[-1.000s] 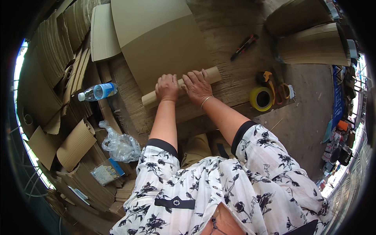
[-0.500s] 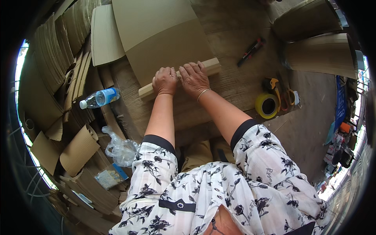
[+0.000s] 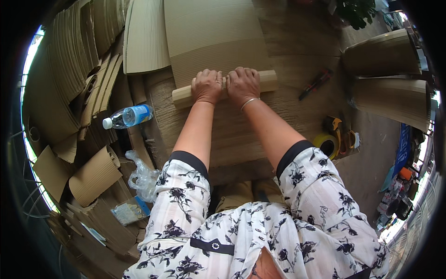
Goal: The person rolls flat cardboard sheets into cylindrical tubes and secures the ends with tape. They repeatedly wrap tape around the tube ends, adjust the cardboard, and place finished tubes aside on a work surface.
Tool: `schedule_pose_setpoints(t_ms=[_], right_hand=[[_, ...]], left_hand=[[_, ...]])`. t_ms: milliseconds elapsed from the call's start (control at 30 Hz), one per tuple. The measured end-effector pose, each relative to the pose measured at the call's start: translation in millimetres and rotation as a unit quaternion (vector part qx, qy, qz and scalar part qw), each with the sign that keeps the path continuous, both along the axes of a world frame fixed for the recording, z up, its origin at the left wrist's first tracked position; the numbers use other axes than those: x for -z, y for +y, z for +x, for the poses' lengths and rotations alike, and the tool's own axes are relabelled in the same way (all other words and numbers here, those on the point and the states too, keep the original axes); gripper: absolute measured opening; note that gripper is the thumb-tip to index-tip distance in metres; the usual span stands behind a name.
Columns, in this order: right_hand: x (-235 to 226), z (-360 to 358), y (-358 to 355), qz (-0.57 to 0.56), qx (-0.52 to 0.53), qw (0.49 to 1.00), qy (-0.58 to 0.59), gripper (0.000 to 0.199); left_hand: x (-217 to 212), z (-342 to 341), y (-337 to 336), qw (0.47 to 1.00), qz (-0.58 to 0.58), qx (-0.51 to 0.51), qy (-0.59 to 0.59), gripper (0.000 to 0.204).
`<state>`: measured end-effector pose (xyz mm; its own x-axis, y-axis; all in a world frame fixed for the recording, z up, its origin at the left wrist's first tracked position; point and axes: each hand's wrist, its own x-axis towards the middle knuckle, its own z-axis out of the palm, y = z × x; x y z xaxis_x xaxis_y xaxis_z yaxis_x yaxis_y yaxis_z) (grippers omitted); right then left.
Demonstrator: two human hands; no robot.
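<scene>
Wooden bar [image 3: 266,79] is half hidden under left hand [image 3: 207,86] and right hand [image 3: 242,84], fingers clamped.

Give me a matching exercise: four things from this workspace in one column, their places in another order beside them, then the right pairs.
Things:
1. wooden bar
2. water bottle
3. yellow tape roll
4. clear plastic bag

Places:
A. lying on cardboard strips at the person's left
B. under both hands (left hand, right hand) on the corrugated sheet
C. beside the left sleeve, below the bottle
D. on the surface at the person's right

Pairs: 1-B, 2-A, 3-D, 4-C
</scene>
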<state>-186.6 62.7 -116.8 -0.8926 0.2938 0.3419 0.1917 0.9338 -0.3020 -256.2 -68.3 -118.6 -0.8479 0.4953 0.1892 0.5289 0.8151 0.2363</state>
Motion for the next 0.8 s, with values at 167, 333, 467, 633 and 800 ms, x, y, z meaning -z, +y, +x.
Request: schedule_pose_setpoints(t_ms=[167,333,467,633,800], right_hand=[[-7,-50,14,-0.041,0.068,0.991,-0.11,0.018],[-5,-48,12,0.001,0.007,0.999,-0.044,0.024],[-15,-80,27,-0.012,0.029,0.99,-0.139,0.025],[-16,-132,48,-0.019,0.033,0.989,-0.146,0.029],[-8,-103,54,-0.021,-0.118,0.991,-0.056,0.031]], left_hand=[[2,12,7,0.971,0.149,0.024,0.184,0.018],[-8,-39,19,0.999,0.021,-0.026,-0.004,0.022],[-2,-72,35,0.999,0.032,-0.021,0.004,0.026],[7,-77,26,0.988,0.097,0.007,0.118,0.018],[1,-110,34,1.0,0.018,-0.015,0.007,0.027]])
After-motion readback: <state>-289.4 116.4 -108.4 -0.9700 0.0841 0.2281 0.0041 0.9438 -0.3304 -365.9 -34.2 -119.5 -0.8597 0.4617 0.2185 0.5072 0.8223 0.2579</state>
